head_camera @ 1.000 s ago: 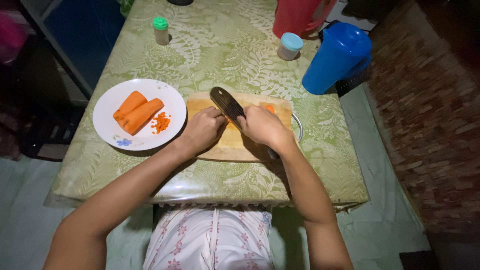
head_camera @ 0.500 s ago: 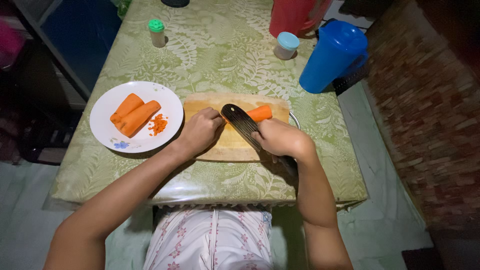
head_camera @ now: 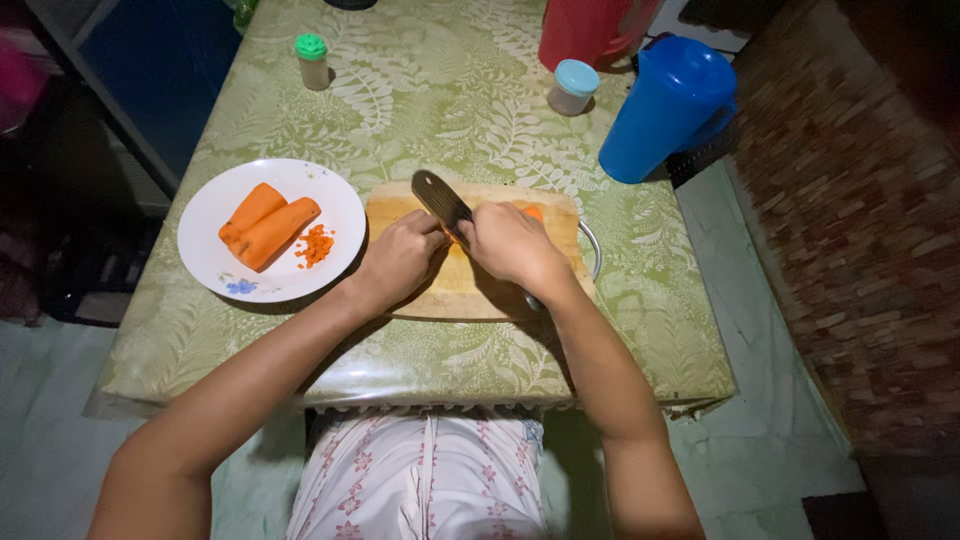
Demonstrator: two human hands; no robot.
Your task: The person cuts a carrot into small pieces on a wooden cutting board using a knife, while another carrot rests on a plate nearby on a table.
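Observation:
A wooden cutting board (head_camera: 415, 205) lies on the table in front of me. My right hand (head_camera: 515, 245) grips a dark knife (head_camera: 441, 203), its blade pointing up and left across the board. Only the orange tip of a carrot (head_camera: 535, 212) shows past my right hand. My left hand (head_camera: 400, 258) rests on the board beside the blade, fingers curled over the hidden part of the carrot. Left of the board, a white plate (head_camera: 215, 255) carries two large carrot pieces (head_camera: 262, 225) and a small heap of diced carrot (head_camera: 317, 245).
A green leaf-patterned cloth (head_camera: 440, 100) covers the table. At the back stand a blue jug (head_camera: 660, 110), a red container (head_camera: 590, 30), a small blue-lidded jar (head_camera: 573, 88) and a green-capped shaker (head_camera: 312, 60). A brick wall runs along the right.
My right hand has slid the knife up and to the left along the board; it now covers most of the carrot that showed half a second ago. My left hand stays put.

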